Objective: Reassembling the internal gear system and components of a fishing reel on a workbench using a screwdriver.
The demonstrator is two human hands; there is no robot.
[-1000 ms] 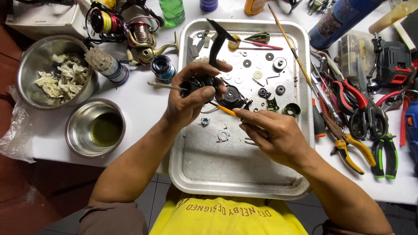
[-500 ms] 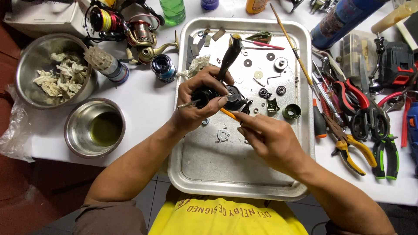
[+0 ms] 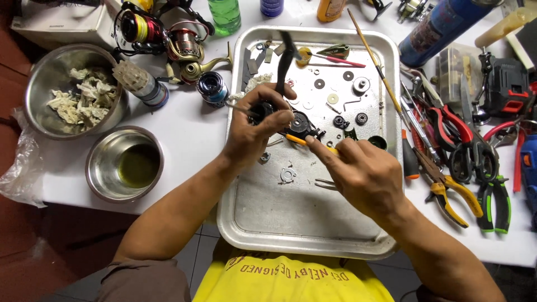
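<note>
Over the metal tray [image 3: 251,218] on the white worktop [image 3: 190,140], the left hand [image 3: 251,131] is closed around a black fishing reel body [image 3: 299,123], gripping it just above the tray floor. Compared with a second ago, the reel has turned in that grasp: its dark handle arm [image 3: 284,59], then lying off to one side, now points up and away from the person, and the open gear side faces the right hand [image 3: 363,176]. That hand pinches a slim orange-handled tool [image 3: 296,140], whose tip now touches the reel's exposed mechanism; it seems the work has passed from positioning to probing inside. Small washers and bearings [image 3: 347,106], flat rings and dull metal discs, lie scattered on the scuffed, matte tray. A steel bowl [image 3: 126,165] of yellowish oil gleams nearby, and red and yellow rubber-gripped pliers [image 3: 447,184] lie to the right.
</note>
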